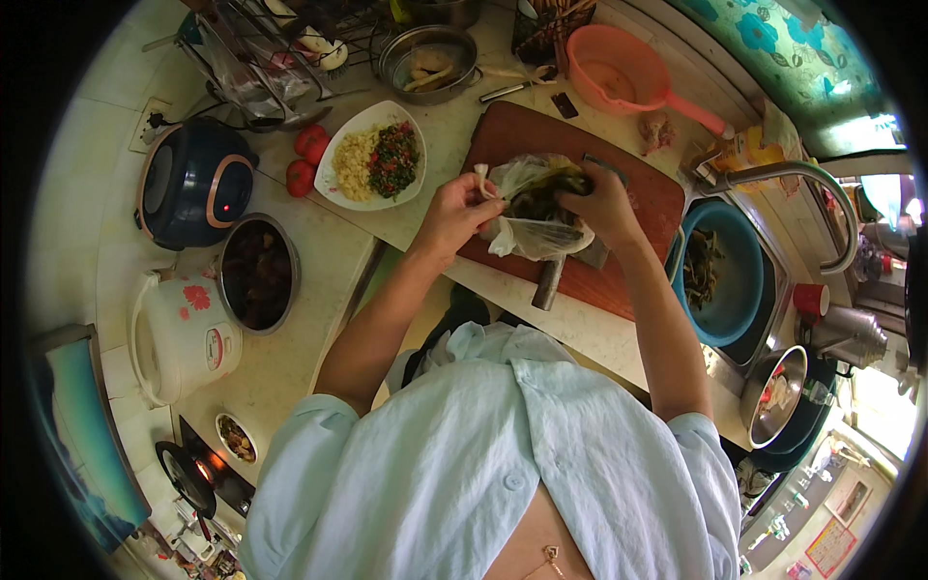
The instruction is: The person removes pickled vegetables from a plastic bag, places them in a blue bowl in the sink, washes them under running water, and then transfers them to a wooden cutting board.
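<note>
A clear plastic bag [533, 235] is held above a reddish-brown cutting board [500, 138]. My left hand [464, 210] pinches the bag's rim, with a white twisted end rising by the fingers. Dark green leafy vegetables, perhaps pickled greens [540, 199], fill the bag's mouth. My right hand [602, 203] has its fingers around some of these greens at the bag's right side. Beneath the bag lies a cleaver [549, 284], its metal handle jutting past the board's near edge. The bag and my right arm hide most of its blade.
Left of the board stands a white dish [326, 170] of chopped garlic and chopped herbs, beside tomatoes [299, 178]. Further left are a rice cooker [196, 185] and a metal bowl [293, 290]. A blue basin [743, 275] sits in the sink, right, under a curved faucet [844, 210]. An orange strainer [616, 69] lies behind.
</note>
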`<action>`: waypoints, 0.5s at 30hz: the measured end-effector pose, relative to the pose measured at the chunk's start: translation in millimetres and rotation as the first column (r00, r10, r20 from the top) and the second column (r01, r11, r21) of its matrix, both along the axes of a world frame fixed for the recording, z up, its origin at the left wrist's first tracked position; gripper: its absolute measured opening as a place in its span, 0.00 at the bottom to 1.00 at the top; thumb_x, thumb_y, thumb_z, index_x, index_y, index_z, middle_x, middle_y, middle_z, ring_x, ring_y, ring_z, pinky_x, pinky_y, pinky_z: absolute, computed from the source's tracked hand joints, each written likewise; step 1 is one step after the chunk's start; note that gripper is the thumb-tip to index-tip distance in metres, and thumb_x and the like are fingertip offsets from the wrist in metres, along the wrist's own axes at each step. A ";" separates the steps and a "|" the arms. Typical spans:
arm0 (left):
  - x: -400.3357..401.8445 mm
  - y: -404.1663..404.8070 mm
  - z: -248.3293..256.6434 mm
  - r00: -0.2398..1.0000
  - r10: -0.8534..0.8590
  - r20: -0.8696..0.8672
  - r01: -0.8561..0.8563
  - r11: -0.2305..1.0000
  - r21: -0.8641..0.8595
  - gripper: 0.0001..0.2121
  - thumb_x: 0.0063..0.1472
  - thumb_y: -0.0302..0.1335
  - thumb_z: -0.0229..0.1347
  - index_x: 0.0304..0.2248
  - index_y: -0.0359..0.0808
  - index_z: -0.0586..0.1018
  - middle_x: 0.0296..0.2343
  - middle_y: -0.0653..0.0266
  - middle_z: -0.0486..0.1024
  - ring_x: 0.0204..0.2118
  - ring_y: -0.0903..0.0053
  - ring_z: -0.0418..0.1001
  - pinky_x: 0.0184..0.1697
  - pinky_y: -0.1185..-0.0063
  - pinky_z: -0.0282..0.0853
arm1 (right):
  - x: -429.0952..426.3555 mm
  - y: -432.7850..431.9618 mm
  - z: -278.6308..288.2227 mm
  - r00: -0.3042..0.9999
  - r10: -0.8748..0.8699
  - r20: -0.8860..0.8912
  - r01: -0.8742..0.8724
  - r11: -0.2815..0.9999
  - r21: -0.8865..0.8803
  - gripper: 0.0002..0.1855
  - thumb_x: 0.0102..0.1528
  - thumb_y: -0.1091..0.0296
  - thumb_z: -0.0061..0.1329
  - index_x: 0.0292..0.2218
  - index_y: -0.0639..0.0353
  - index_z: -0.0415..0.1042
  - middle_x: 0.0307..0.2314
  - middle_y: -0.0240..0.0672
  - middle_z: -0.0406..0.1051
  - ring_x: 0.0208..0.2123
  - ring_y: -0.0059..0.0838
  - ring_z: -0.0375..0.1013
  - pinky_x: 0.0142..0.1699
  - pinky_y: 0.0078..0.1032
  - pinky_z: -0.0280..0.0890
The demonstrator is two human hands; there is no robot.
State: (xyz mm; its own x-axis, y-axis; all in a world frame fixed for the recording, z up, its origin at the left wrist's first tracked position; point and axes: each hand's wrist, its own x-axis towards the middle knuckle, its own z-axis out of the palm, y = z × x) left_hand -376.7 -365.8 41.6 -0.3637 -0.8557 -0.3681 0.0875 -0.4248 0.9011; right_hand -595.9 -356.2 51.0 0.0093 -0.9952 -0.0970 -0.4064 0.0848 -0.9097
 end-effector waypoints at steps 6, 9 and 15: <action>-4.8 11.2 13.2 0.900 0.102 0.424 0.230 0.715 -0.660 0.12 0.45 0.17 0.50 0.32 0.37 0.72 0.23 0.64 0.67 0.23 0.76 0.68 0.25 0.81 0.64 | 11.8 15.7 9.2 0.989 -0.114 -0.092 0.109 0.992 -0.058 0.19 0.40 0.74 0.52 0.37 0.66 0.65 0.28 0.45 0.69 0.30 0.36 0.70 0.35 0.26 0.64; -7.7 18.1 20.8 0.530 0.207 0.822 0.665 0.500 -0.555 0.10 0.46 0.19 0.50 0.32 0.37 0.74 0.29 0.62 0.69 0.27 0.72 0.70 0.30 0.76 0.67 | 25.5 22.7 13.2 0.980 -0.131 -0.147 0.081 0.949 -0.304 0.18 0.41 0.74 0.51 0.37 0.64 0.65 0.30 0.46 0.69 0.32 0.42 0.70 0.37 0.28 0.64; 2.3 6.6 40.3 0.233 0.107 0.967 0.847 0.465 -0.256 0.10 0.48 0.21 0.47 0.31 0.38 0.74 0.29 0.59 0.69 0.28 0.62 0.72 0.29 0.70 0.68 | 27.7 28.6 15.0 0.952 -0.010 -0.307 -0.098 0.938 -0.332 0.18 0.40 0.78 0.51 0.36 0.62 0.67 0.34 0.44 0.67 0.36 0.46 0.67 0.40 0.31 0.63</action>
State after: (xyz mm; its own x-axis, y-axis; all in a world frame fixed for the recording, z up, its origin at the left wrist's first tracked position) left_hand -374.4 -359.2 81.8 -0.6343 -0.7604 -0.1394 -0.7695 0.6034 0.2094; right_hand -568.2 -327.7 66.0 0.0777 -0.9674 0.2412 -0.6604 -0.2312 -0.7145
